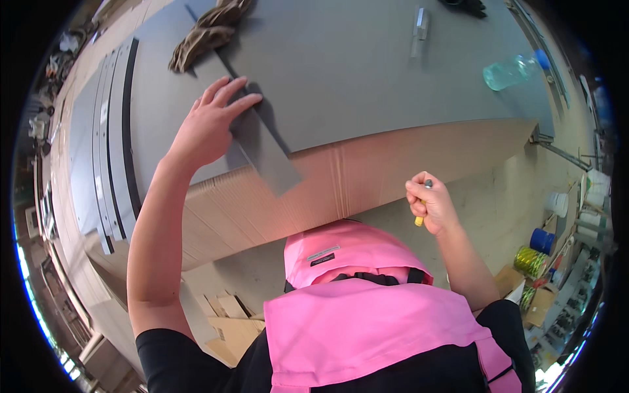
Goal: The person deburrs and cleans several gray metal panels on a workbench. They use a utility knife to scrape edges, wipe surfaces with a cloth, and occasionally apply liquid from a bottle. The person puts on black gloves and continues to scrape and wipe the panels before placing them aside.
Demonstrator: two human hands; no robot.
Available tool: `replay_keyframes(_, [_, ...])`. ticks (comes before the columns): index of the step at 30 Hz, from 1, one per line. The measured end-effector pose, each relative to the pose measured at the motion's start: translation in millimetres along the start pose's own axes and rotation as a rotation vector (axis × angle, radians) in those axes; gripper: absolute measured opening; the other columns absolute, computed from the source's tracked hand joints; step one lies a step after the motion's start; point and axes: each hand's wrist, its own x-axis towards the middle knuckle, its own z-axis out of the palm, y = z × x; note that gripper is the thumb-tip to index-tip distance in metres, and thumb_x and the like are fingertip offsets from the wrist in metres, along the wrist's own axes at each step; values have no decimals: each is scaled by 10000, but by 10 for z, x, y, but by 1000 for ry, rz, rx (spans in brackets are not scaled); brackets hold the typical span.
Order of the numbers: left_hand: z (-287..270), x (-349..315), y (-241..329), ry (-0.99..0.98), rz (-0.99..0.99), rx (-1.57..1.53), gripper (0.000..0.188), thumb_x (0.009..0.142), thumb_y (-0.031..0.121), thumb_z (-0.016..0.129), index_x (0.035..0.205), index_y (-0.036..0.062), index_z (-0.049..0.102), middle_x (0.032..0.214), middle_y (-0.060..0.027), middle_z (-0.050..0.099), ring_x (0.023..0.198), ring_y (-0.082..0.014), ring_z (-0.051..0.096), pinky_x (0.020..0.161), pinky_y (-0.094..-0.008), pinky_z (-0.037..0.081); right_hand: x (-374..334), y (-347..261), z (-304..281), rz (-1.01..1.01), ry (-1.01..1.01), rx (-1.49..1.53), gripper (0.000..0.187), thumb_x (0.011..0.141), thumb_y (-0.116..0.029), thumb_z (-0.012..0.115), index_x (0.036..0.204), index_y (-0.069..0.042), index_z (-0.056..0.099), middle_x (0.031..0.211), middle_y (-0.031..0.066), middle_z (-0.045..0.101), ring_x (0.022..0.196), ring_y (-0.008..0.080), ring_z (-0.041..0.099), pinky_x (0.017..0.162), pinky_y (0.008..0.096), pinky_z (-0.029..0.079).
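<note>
Viewing the counter [341, 72] from above, we found a flat grey strip [270, 157] lying toward its left part, with the near end jutting beyond the counter's front edge. The left hand [208, 124] lay over the strip behind that edge; its grip was spread, the fingertips appearing to rest on the surface without closing round it. The right hand [438, 203], in front of the counter and well apart from the strip, had its grip curled tightly about a yellow tool [419, 221] with a grey end, whose exact kind we could not tell. A crumpled brown cloth [208, 40], possibly a glove, lay over the strip farther back on the counter, while a bottle [508, 72] with a blue cap lay near the counter's right end. We judged the strip stiff and fairly light for its length, with a smooth face on which fingers might slip and edges that could prove sharp. We considered the best hold to be across its two long edges near mid-length, with the overhanging end offering a second place to take it from below.
</note>
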Motion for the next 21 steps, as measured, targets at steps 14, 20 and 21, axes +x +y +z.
replay_keyframes(14, [-1078, 1022, 1442, 673, 423, 66, 595, 723, 130, 790, 1278, 91, 579, 1176, -137, 650, 1172, -352, 606, 1078, -449, 455, -574, 204, -953, -208, 74, 426, 176, 939, -113, 711, 889, -87, 544, 737, 42, 576, 487, 65, 410, 453, 232, 307])
replay_keyframes(20, [-2404, 1027, 1405, 1139, 305, -306, 557, 869, 191, 810, 1334, 10, 561, 1113, -77, 721, 996, -140, 687, 865, -276, 536, -564, 423, -1248, -272, 120, 530, 139, 930, -98, 708, 931, -86, 570, 778, 56, 614, 505, 85, 451, 469, 241, 350])
replay_keyframes(21, [-2609, 958, 1392, 1215, 272, -392, 596, 857, 250, 825, 1319, -20, 562, 1093, -88, 723, 988, -151, 689, 888, -286, 530, -539, 463, -1274, -282, 119, 514, 131, 913, -76, 700, 953, -82, 575, 801, 65, 620, 527, 99, 470, 488, 253, 371])
